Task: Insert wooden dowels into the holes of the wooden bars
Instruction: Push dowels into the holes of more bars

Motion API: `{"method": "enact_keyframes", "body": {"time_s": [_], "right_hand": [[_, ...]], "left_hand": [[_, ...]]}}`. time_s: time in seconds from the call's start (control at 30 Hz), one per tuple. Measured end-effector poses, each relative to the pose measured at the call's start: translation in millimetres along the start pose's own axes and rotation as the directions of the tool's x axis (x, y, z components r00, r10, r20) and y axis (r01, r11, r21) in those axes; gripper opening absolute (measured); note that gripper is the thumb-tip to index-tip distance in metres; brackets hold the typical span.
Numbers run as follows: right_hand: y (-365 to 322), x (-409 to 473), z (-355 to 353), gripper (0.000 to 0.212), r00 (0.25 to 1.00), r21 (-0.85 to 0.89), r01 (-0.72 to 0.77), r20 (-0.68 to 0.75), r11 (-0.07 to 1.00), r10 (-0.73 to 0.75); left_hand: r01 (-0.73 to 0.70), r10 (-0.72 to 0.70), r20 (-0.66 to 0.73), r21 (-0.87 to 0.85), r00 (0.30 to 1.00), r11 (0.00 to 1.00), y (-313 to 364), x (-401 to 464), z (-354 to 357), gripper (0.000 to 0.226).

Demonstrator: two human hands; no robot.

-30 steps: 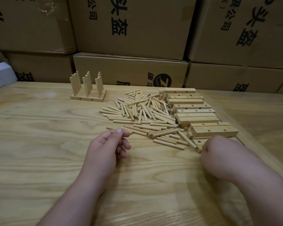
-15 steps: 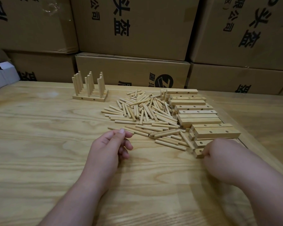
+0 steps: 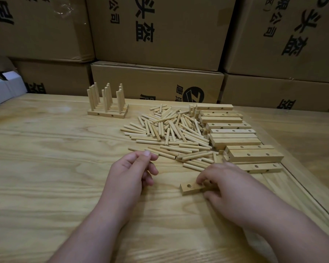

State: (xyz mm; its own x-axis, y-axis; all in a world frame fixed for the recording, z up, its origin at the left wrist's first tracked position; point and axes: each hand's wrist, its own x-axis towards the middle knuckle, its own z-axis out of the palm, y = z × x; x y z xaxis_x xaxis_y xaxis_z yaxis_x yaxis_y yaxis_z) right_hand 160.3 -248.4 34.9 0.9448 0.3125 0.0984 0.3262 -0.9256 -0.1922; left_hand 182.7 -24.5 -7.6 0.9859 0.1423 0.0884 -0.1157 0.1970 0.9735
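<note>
A heap of loose wooden dowels (image 3: 171,135) lies mid-table. To its right runs a row of wooden bars with holes (image 3: 234,139). My right hand (image 3: 230,185) grips one wooden bar (image 3: 190,188) flat on the table in front of the heap; one hole shows at its left end and my fingers cover the rest. My left hand (image 3: 129,171) rests on the table beside it with fingers loosely curled and thumb against the forefinger, holding nothing that I can see. At the back left stand finished bars with upright dowels (image 3: 107,103).
Stacked cardboard boxes (image 3: 160,35) wall off the far edge of the wooden table (image 3: 46,168). A white box (image 3: 2,90) sits at the far left. A seam in the table runs along the right side.
My right hand has pulled one bar out of the row and moved it left, to the table in front of the dowel heap. My left hand has stayed in place.
</note>
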Motion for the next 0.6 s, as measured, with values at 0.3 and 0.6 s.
{"method": "enact_keyframes", "body": {"time_s": [0.3,0.6], "right_hand": [[-15.5,4.3,12.4,0.024,0.946,0.463,0.116,-0.321,0.879,0.045],[-16.6,5.9,19.5,0.045,0.893,0.587,0.176,-0.433,0.791,0.122]], "left_hand": [[-0.023,0.03,0.168,-0.038,0.985,0.999,0.9,-3.6,-1.8,0.019],[0.028,-0.03,0.206,0.013,0.978,1.0,-4.9,-6.0,4.8,0.021]]}}
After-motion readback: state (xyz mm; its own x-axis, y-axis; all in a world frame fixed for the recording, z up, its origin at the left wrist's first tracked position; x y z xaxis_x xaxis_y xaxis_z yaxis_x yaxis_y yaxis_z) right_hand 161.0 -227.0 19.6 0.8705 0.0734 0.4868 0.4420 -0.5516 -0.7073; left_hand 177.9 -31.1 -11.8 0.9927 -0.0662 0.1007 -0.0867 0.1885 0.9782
